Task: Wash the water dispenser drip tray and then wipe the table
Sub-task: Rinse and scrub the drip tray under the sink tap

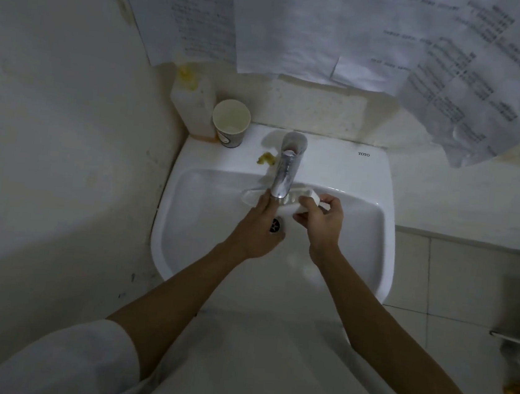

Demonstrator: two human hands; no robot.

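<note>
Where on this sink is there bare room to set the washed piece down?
The sink ledge is bare right of the faucet, up to the TOTO mark. Left of the faucet it is crowded: paper cup, soap bottle, yellow scrap. The basin middle is taken by the left hand, right hand and white tray.

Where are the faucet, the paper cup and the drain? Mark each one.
faucet (pixel 284 173), head view, on the middle of the chrome spout.
paper cup (pixel 231 121), head view, on its inside.
drain (pixel 275 225), head view, on the dark grate beside the left hand.
</note>
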